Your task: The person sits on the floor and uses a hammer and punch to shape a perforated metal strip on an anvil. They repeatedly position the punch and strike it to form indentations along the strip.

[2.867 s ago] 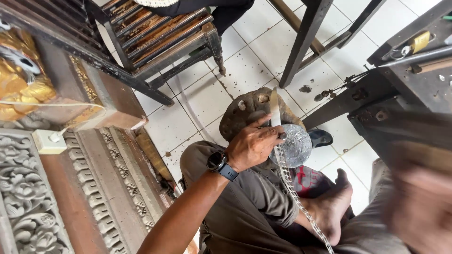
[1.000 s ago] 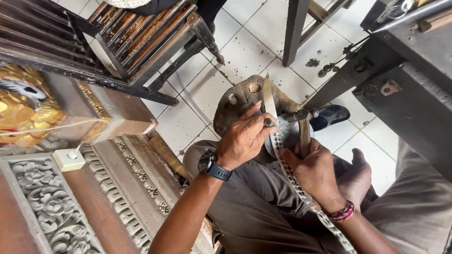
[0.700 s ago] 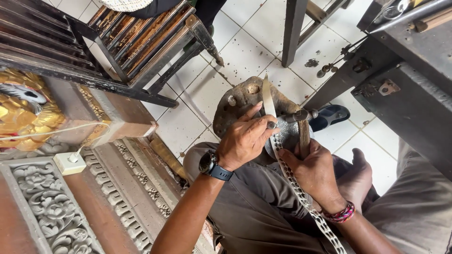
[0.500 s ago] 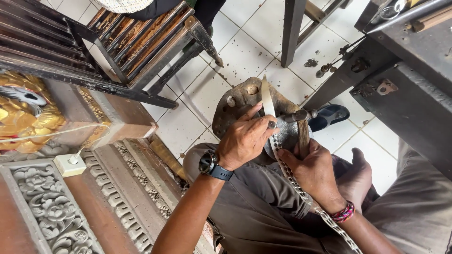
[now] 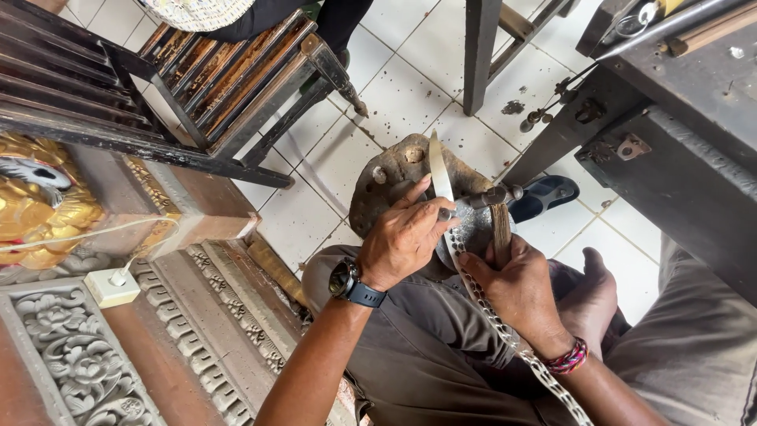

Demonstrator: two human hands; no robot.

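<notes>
In the head view, a white tiled floor point(image 5: 394, 95) is seen, flanked by carved wooden panels point(image 5: 71, 363) and a dark metal desk point(image 5: 678, 158). A long metal strip point(image 5: 438, 170) is pinched by the left hand point(image 5: 406, 237) over a round block point(image 5: 386, 177); a hammer point(image 5: 493, 209) is gripped by the right hand point(image 5: 516, 288). Since 0.5 s earlier, little has shifted.

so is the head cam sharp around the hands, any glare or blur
Head view: sharp on the left hand, the right hand and the punched metal strip; even soft daylight with faint shadows; mild glare on the white floor tiles; no motion blur; wide-angle lines splay toward the edges.
</notes>
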